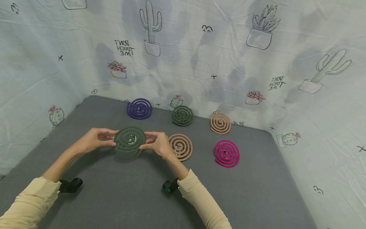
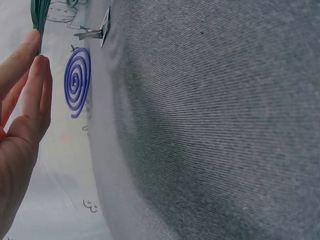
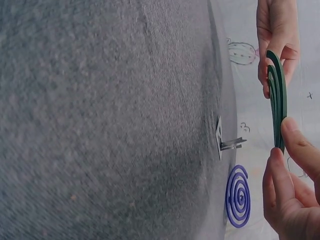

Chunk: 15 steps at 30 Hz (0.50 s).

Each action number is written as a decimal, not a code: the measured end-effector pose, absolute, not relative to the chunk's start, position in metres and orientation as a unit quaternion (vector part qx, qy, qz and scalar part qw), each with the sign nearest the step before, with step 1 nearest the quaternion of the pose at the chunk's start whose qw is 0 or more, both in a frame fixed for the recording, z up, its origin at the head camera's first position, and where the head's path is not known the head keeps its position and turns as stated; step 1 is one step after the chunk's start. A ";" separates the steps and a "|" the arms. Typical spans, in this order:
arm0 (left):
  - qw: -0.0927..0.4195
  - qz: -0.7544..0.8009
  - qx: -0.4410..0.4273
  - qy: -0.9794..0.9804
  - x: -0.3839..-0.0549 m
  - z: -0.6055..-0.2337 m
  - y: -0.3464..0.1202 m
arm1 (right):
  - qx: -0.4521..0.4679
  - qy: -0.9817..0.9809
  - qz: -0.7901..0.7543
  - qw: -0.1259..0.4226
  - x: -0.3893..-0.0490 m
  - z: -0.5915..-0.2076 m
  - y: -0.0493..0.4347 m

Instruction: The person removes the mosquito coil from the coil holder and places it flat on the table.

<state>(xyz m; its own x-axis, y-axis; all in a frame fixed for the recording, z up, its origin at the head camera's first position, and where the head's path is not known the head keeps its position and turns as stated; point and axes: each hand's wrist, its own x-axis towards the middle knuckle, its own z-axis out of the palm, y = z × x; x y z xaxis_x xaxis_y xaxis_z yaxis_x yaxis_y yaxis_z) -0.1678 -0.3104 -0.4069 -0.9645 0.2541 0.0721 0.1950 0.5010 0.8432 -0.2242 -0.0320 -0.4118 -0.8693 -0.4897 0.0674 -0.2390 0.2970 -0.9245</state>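
- Where left hand [image 1: 97, 139] and right hand [image 1: 158, 143] pinch opposite rims, dark green coil [image 1: 123, 140] spans between, left of centre in head view, held above grey table [image 1: 128, 203].
- Both grips: thumb to fingertips, parted only by coil's thickness.
- Metal stand [image 2: 104, 31] on table below, prongs up.
- Forearms [image 1: 60, 163] slant in from lower left, bottom right-of-centre.

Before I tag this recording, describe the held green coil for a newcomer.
Find the grey table, then the left hand and right hand above it. The green coil is held between them; the other green coil is farther back, untouched.
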 end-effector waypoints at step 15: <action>0.032 0.492 0.128 0.861 -0.157 -0.406 -0.314 | -0.235 0.809 -0.529 0.097 -0.216 -0.412 -0.039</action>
